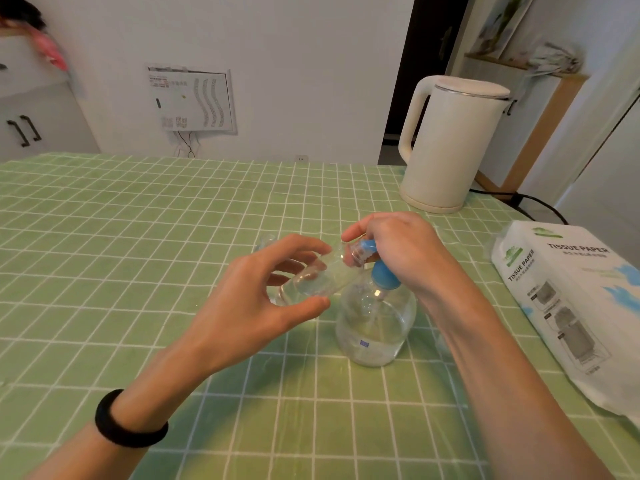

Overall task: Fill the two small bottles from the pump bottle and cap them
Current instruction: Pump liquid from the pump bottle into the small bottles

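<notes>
A clear pump bottle [375, 323] with a blue pump head [381, 270] stands on the green checked tablecloth, part full of clear liquid. My right hand [398, 251] lies curled over the pump head. My left hand [263, 289] grips a small clear bottle [311, 277], tilted almost on its side, with its open neck at the blue nozzle. A little clear liquid sits in the small bottle. Behind my left fingers shows the rim of another small clear thing [266, 240], mostly hidden.
A white electric kettle [450, 143] stands at the far right of the table, its black cord [526, 200] trailing right. A pack of tissue paper [575, 306] lies along the right edge. A black band is on my left wrist.
</notes>
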Available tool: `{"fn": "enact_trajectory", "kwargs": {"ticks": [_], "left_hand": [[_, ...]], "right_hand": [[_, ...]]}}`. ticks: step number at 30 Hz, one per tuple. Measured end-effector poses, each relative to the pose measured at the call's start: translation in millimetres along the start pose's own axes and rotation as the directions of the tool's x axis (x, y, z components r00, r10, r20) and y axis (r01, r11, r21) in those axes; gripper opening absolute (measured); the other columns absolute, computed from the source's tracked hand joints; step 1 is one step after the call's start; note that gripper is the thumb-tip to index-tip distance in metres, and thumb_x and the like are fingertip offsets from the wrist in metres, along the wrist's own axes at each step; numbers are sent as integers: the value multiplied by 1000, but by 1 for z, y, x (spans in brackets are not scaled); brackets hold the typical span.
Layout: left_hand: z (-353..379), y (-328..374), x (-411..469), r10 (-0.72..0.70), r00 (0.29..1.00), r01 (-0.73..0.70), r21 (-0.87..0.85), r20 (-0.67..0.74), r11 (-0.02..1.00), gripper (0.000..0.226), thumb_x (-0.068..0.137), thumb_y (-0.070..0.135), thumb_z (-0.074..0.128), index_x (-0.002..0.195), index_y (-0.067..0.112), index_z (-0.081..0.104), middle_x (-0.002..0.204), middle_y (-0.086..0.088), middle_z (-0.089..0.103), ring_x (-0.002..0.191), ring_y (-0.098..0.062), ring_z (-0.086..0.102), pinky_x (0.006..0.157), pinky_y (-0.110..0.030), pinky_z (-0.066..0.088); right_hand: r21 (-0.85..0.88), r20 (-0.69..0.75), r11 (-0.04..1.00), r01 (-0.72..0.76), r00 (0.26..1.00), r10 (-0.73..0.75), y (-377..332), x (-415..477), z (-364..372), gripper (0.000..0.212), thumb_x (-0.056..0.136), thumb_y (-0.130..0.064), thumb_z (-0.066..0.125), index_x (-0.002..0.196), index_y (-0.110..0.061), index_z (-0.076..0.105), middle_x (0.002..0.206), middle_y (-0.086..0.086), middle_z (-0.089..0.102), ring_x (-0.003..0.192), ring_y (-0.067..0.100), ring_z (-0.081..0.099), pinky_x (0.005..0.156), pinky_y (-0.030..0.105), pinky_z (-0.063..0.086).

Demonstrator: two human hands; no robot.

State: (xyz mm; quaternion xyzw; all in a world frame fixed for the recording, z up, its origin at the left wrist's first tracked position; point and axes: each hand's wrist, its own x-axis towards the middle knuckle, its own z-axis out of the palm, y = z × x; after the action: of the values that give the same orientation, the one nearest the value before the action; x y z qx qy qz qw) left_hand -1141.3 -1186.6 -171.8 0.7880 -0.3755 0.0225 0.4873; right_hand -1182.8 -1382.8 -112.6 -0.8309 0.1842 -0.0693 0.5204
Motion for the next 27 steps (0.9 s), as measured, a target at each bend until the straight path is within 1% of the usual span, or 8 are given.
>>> {"fn": "enact_trajectory", "kwargs": {"ticks": [3,9,14,17,20,23,25,27], "left_hand": [[0,-1,-1,-3,1000,3,30,-2,1000,50,80,44,84,127,42,66,117,21,73,112,-3,70,96,-29,59],[-1,0,-1,5,1000,-5,40,-10,999,50,79,43,82,126,44,66,117,22,74,111,-3,71,96,-34,60],[-1,-2,0,19,1000,-19,21,-8,1000,51,78,50,78,127,45,65,117,22,74,112,-5,72,96,-34,60],[-1,-3,1,16,1000,-16,15,-5,1000,51,78,49,79,127,45,65,117,21,74,113,-6,72,96,-33,60],[-2,-5,1,21,1000,-21,22,-6,1000,50,79,43,81,127,43,66,117,21,74,112,-5,71,95,-28,59],[-2,-5,0,20,1000,-20,44,-10,999,50,79,39,83,127,42,67,117,22,73,110,-3,71,94,-28,59],[-2,-4,-1,19,1000,-19,52,-11,998,50,79,41,82,127,44,67,117,22,73,111,-3,71,94,-29,59],[-1,-4,0,23,1000,-22,46,-9,999,50,79,44,81,127,45,66,117,22,73,112,-4,71,95,-30,60]], "right_hand": [[31,31,999,-30,999,29,2,-1,2,34,92,-7,45,87,-15,78,63,-1,78,53,-2,69,74,34,51],[-44,21,998,-33,999,34,1,0,-1,36,97,-15,47,81,-13,79,66,2,78,68,13,73,84,42,58],[-147,-27,989,-20,1000,17,0,1,-3,45,95,-26,44,92,13,64,107,31,72,76,22,54,80,51,56],[-144,-41,989,-37,999,31,-2,1,-3,31,95,-23,44,79,-3,61,102,35,69,77,22,48,71,42,44],[-115,-18,991,-63,998,61,-5,-2,0,19,92,-19,45,83,-15,61,115,38,65,80,22,46,85,61,52],[-124,-33,990,-65,998,62,-4,-8,2,14,94,-16,46,84,-17,57,107,42,62,77,22,44,68,42,40],[-119,-27,991,-53,998,50,0,-8,0,21,96,-18,46,81,-10,59,106,41,64,76,22,47,71,46,49],[-103,-23,994,-45,999,43,0,-5,0,37,96,-20,44,88,12,62,113,38,66,78,22,52,91,61,54]]}}
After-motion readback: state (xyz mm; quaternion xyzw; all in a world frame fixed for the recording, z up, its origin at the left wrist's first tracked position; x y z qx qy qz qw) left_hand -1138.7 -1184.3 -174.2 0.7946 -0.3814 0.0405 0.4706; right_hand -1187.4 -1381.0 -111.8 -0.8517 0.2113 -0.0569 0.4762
